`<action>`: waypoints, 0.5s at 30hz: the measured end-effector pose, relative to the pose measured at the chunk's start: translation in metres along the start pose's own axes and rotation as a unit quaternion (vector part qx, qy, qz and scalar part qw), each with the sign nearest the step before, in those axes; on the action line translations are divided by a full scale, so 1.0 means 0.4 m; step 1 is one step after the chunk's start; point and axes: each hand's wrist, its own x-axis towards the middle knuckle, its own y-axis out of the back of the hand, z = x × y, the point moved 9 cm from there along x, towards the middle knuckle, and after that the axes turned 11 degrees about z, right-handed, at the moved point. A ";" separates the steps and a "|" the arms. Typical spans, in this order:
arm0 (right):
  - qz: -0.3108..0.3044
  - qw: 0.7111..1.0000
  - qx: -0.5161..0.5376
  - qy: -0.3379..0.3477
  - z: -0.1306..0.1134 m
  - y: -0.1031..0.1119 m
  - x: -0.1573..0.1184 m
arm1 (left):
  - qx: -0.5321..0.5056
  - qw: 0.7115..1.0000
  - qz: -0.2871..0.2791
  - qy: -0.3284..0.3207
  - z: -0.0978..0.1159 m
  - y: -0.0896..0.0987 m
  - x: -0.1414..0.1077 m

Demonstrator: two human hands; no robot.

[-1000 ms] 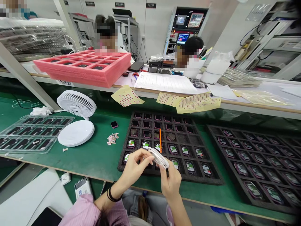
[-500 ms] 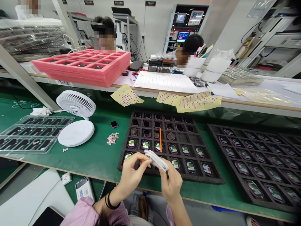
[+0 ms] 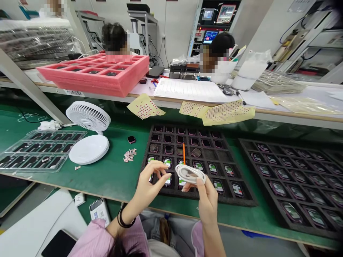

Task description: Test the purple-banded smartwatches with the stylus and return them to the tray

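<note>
A coiled white cable is in my right hand, gripped at the right end of the coil between thumb and fingers. Just left of the coil, my left hand is empty, its thumb and fingers curved and apart. Both hands are above the front edge of a black foam tray. Square watch bodies sit in its compartments, several with lit green and white screens. An orange stick lies across the tray, left of its middle. My hands hide part of the front row.
A second foam tray of watches lies at right. On the left are a white fan, a clear plastic tray, a single watch and small pale strips. A shelf above bears a pink foam tray; two people sit beyond.
My left hand has let go of the coiled cable and the two hands have moved apart. My right hand has carried the coil slightly to the right.
</note>
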 end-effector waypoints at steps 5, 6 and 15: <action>-0.045 0.999 -0.031 0.002 0.012 -0.024 -0.007 | 0.023 0.999 -0.040 0.005 -0.002 -0.030 -0.004; -0.048 0.998 -0.041 0.008 0.012 -0.026 -0.008 | 0.032 0.999 -0.017 -0.004 0.000 -0.022 -0.003; -0.035 0.957 -0.191 0.218 -0.048 -0.045 -0.026 | 0.085 0.996 -0.016 0.005 -0.016 -0.020 -0.006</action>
